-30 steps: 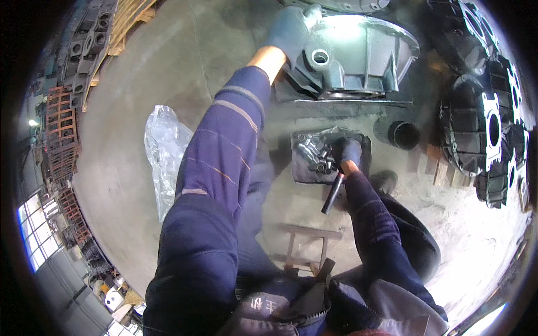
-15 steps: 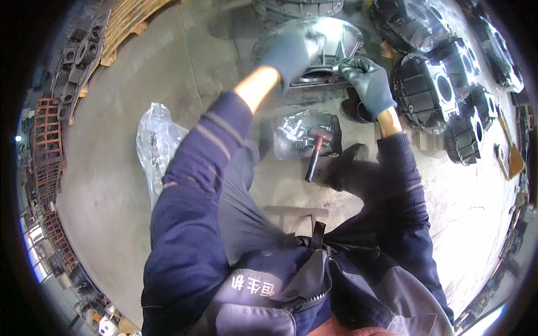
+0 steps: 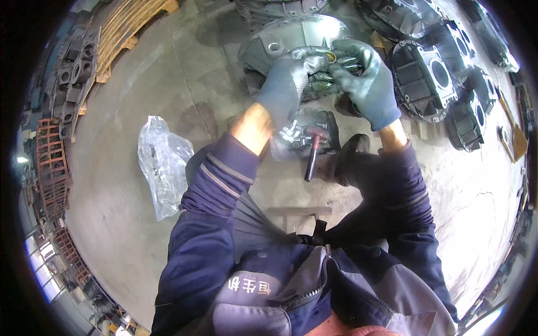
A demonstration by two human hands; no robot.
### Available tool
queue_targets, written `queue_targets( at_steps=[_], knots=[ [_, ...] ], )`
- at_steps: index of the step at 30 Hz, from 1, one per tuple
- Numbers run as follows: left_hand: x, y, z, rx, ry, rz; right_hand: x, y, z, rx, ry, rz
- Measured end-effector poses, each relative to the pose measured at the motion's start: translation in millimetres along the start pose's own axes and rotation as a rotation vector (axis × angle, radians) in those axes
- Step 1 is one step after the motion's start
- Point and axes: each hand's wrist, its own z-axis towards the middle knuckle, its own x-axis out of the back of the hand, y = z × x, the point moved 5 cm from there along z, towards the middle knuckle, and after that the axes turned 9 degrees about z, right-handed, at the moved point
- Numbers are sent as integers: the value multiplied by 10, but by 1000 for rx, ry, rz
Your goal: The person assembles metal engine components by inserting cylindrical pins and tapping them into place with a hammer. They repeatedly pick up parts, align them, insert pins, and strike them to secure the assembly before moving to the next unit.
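Both of my hands, in grey gloves with dark palms, meet in front of a large metal housing. Between the fingers of my left hand is a small brass-coloured ring, seen at its edge. My right hand is close against the ring's other side, its fingers curled and slightly blurred; what they hold, if anything, is hidden. Below the hands a plastic bag of metal fittings lies on the floor. A hammer with a reddish head and dark handle rests across it.
Several dark cast housings stand on the right. Another housing is at the far edge. A clear plastic bag lies on the floor to the left. A wooden pallet and metal parts are at the far left.
My left hand has moved right and nearer, away from the housing, to meet my right hand. The brass-coloured ring now shows between them. My right hand's fingers have shifted upward.
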Motion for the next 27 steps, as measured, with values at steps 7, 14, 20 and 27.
queue_targets(
  at_steps=[7,14,20,27],
  knots=[
    [-184,125,174,-132,-72,113,255,256,114,-389,85,868],
    [-478,-80,278,-91,-251,434,49,262,-109,-399,-188,881],
    [-643,-40,149,-238,-279,483,279,201,-96,-53,-239,415],
    [-506,58,106,-117,-143,49,574,104,-122,-151,-26,260]
  ],
)
